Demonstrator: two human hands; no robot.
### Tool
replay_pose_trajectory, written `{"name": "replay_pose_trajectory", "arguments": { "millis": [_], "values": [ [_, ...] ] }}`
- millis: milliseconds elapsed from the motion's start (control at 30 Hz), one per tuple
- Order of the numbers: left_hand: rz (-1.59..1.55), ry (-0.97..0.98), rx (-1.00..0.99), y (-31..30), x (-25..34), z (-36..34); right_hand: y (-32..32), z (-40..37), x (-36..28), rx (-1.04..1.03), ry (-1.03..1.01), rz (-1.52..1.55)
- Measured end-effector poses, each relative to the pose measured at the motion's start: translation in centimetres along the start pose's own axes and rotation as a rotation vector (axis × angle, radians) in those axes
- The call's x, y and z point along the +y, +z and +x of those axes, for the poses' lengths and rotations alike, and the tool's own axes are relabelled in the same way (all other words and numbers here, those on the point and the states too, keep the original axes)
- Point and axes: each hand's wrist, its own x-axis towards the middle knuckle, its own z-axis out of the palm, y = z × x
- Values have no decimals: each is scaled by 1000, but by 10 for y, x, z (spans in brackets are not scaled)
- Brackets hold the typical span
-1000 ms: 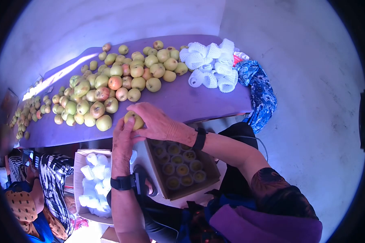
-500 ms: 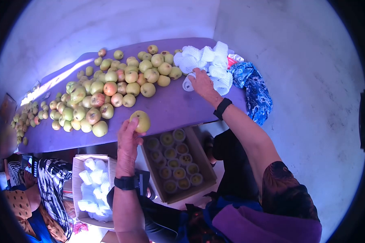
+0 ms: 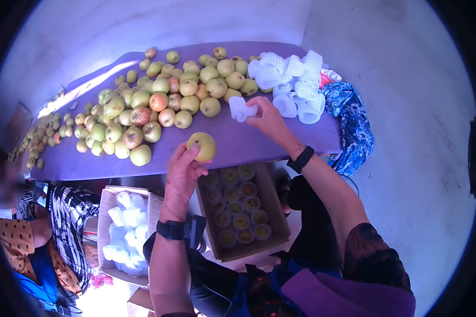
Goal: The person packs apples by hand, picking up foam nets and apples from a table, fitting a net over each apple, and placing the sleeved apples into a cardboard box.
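Observation:
A yellow-green apple [image 3: 203, 146] is held in my left hand [image 3: 182, 177], just over the front edge of the purple-covered table [image 3: 232, 142]. My right hand [image 3: 269, 120] pinches a white foam net sleeve [image 3: 241, 109] above the table, to the right of the heap of apples [image 3: 143, 105]. Behind my right hand lies a pile of more white foam sleeves [image 3: 293, 76]. Below the table edge, an open cardboard box [image 3: 279, 232] holds several apples in foam sleeves, set in rows.
A second cardboard box [image 3: 104, 206] of white foam sleeves stands at lower left. Beside it sits another person [image 3: 21, 232] in a dotted top. A blue patterned cloth [image 3: 354, 127] hangs over the table's right end. Smaller apples [image 3: 42, 132] lie at the far left.
My right hand has drawn a foam sleeve away from the pile, leftward toward the apple. My left hand still holds the apple. The view has shifted slightly.

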Motion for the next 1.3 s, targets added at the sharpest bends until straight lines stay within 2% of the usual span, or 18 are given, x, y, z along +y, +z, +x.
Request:
{"name": "replay_pose_trajectory", "arguments": {
  "millis": [133, 200, 300, 400, 533, 600, 700, 933, 1000, 1233, 1300],
  "values": [
    [15, -37, 21, -4, -2, 2, 8, -17, -8, -180, -104, 27],
    [34, -53, 37, -5, -2, 2, 10, -24, -6, -296, -234, -88],
    [58, -75, 46, -5, -7, 5, 18, -28, -6, -243, -336, -111],
    [42, -79, 43, 1, -11, 10, 20, -31, -11, -193, -233, -78],
    [50, -64, 12, 8, -13, 16, 21, -38, -17, -214, -223, -67],
    [41, -68, -10, 12, -11, 16, 24, -40, -18, -222, -391, -95],
    [18, -92, -47, 11, -13, 20, 22, -39, -23, -235, -476, -82],
    [64, -155, -57, 12, -21, 21, 24, -38, -23, -141, -349, 0],
    [72, -149, -68, 12, -22, 20, 25, -37, -24, -157, -197, 19],
    [167, -96, -62, 25, -20, 15, 39, -34, -23, -71, -302, -6],
    [170, -90, -68, 27, -19, 14, 39, -35, -28, -101, -323, 105]
  ]
}}
